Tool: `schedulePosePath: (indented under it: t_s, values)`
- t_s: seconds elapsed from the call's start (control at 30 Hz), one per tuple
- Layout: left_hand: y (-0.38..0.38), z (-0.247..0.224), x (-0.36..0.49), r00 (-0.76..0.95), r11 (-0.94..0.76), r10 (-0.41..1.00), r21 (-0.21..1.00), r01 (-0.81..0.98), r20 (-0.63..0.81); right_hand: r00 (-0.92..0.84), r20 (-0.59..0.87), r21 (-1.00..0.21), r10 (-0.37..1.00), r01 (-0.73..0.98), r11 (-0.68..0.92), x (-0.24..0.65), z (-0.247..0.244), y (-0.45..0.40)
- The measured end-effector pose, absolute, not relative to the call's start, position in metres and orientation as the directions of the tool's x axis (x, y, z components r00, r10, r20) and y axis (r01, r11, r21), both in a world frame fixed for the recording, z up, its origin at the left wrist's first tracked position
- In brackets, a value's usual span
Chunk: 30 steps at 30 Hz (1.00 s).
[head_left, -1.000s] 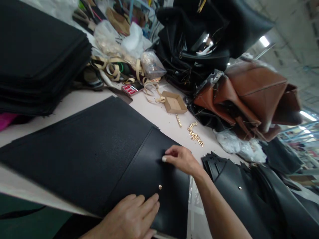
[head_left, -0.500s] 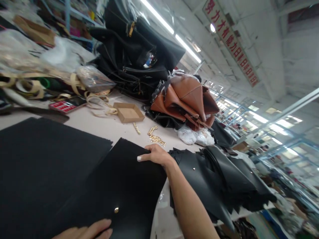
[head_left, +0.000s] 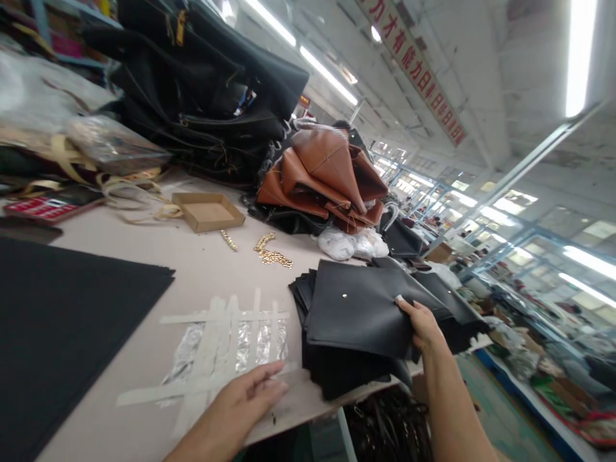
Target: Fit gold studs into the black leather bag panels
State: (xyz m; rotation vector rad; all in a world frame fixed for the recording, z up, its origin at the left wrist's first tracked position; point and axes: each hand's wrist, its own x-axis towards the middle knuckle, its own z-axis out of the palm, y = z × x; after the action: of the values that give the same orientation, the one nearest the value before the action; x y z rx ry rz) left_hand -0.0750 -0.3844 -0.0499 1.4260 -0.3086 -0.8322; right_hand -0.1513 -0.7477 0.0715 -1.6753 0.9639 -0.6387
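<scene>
With thumb on top, my right hand [head_left: 423, 324] grips the edge of a black leather panel [head_left: 359, 314] that has a small gold stud. This panel lies over a stack of black panels [head_left: 332, 372] on the right of the table. My left hand [head_left: 253, 394] is over the table's front part, fingers loosely stretched, holding nothing. Just beyond it is a patch of white tape strips [head_left: 206, 340] over clear film on the tabletop. To the left lies another pile of large black sheets [head_left: 62, 321].
Gold pieces [head_left: 272, 253] lie near an open cardboard box [head_left: 209, 212]. Black bags [head_left: 202, 96] and brown leather bags [head_left: 322, 173] are heaped at the back, with white wrapped bundles [head_left: 351, 244] in front. A red-and-black case [head_left: 52, 205] lies at left. The table's front edge [head_left: 308, 420] runs below my hands.
The studded panel has moved from the left pile to the right stack in my right hand. My left hand has come off the panel. The view has shifted right.
</scene>
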Motion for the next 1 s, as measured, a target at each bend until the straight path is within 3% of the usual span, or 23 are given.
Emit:
schedulePosePath:
  t_s: [0.17,0.3,0.67,0.83,1.0]
  values:
    - [-0.441,-0.038,-0.077,0.601,-0.134,-0.687,0.884,0.448,-0.409,0.435,-0.062,-0.884,-0.898,-0.443,-0.153,-0.187,0.035,-0.773]
    - [-0.466,-0.032,-0.073,0.618,-0.111,-0.679,0.888,0.446,-0.396,0.426,-0.084,-0.868,-0.901,-0.475,-0.143,-0.197,0.023,-0.773]
    - [-0.478,-0.021,-0.054,0.575,-0.041,-0.724,0.856,0.516,-0.381,0.538,-0.263,-0.944,-0.8,-0.315,0.099,-0.201,0.017,-0.764]
    - [-0.474,-0.02,-0.045,0.574,0.024,-0.734,0.831,0.556,-0.363,0.545,-0.253,-0.956,-0.799,-0.268,0.119,-0.223,0.015,-0.735]
    - [-0.46,-0.017,-0.04,0.524,0.096,-0.76,0.73,0.677,-0.386,0.373,-0.132,-0.987,-0.918,-0.139,0.085,-0.243,-0.009,-0.708]
